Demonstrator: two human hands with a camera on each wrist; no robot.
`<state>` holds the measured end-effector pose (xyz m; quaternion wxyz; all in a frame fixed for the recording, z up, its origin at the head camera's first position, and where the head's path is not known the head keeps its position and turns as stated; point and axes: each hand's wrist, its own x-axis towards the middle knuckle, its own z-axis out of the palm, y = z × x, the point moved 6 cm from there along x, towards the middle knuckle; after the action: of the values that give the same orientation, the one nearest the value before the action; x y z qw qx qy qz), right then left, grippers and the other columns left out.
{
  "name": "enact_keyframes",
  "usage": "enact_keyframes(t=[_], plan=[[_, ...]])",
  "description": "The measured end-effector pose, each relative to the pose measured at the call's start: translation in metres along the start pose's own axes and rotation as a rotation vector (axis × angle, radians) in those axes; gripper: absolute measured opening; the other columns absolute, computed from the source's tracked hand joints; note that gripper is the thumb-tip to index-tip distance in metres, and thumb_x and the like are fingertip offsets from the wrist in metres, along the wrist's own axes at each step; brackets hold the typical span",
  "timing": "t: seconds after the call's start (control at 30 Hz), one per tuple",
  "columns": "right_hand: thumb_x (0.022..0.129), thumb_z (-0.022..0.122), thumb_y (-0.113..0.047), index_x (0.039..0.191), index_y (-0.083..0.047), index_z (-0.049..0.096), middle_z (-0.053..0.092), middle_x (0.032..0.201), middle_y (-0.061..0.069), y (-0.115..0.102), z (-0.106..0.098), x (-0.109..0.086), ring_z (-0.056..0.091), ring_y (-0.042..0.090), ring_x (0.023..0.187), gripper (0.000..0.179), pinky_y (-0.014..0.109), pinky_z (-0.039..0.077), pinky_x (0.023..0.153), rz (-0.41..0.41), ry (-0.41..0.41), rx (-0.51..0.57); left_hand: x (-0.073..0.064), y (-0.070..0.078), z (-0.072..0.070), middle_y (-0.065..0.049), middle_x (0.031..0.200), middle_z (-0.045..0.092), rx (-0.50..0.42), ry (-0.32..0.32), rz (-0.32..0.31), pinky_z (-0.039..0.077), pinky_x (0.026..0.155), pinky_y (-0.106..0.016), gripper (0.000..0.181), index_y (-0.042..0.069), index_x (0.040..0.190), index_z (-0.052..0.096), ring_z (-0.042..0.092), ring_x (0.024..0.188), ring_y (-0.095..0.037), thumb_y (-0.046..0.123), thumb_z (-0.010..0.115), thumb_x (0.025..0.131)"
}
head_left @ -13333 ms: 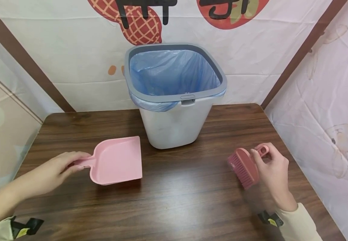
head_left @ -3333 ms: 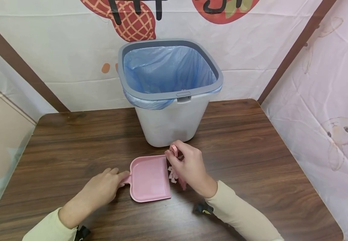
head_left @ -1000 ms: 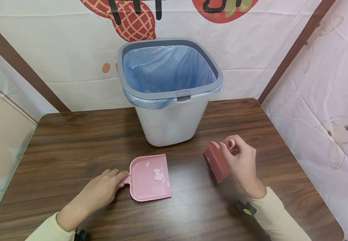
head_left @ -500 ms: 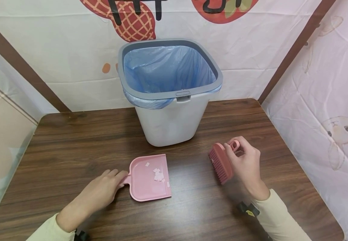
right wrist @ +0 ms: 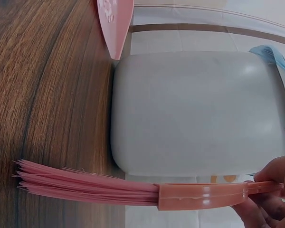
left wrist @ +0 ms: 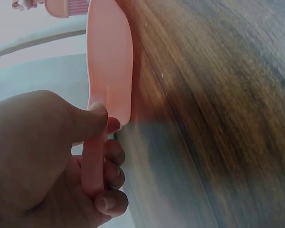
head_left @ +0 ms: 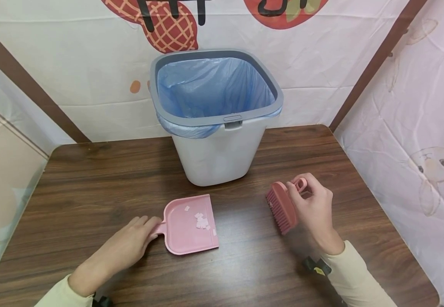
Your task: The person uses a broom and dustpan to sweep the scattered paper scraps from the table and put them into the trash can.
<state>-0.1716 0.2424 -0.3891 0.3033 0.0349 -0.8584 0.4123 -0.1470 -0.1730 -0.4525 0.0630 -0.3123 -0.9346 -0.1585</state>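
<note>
My left hand grips the handle of a pink dustpan, with the thumb on top and fingers curled beneath, as the left wrist view shows. Several small pale paper scraps lie in the pan, some close to its straight front edge. Right of it, my right hand pinches the looped handle of a small pink brush. Its bristles point down toward the table in the right wrist view. A few pale bits cling to the bristles in the head view.
A grey-white trash bin with a blue liner bag stands at the back middle of the brown wooden table, behind the dustpan and brush. Printed cloth hangs behind and on both sides.
The dustpan moved right and the brush swept paper scraps into it, then drew back to the right. Over the last half second the pan shifts slightly; the brush stays nearly still.
</note>
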Motion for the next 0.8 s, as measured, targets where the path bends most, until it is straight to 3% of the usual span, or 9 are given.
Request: enact_keyframes(t=[0.33, 0.8], plan=[[0.086, 0.078, -0.001, 0.087, -0.005, 0.066, 0.064, 0.073, 0.001, 0.000, 0.000, 0.000, 0.058, 0.005, 0.060, 0.013, 0.011, 0.048, 0.055, 0.015, -0.001, 0.000, -0.008, -0.008, -0.009, 0.006, 0.103, 0.065, -0.067, -0.017, -0.039, 0.053, 0.087, -0.045, 0.024, 0.013, 0.114, 0.066, 0.062, 0.099, -0.021, 0.007, 0.073, 0.092], [0.088, 0.078, -0.003, 0.087, -0.005, 0.066, 0.065, 0.073, 0.001, 0.002, -0.002, 0.002, 0.058, 0.005, 0.061, 0.012, 0.010, 0.048, 0.056, 0.033, 0.005, -0.008, -0.017, -0.024, -0.038, 0.016, 0.096, 0.062, -0.014, 0.051, 0.016, 0.051, 0.076, -0.038, 0.036, 0.016, 0.113, 0.067, 0.056, 0.086, -0.010, 0.003, 0.079, 0.082]])
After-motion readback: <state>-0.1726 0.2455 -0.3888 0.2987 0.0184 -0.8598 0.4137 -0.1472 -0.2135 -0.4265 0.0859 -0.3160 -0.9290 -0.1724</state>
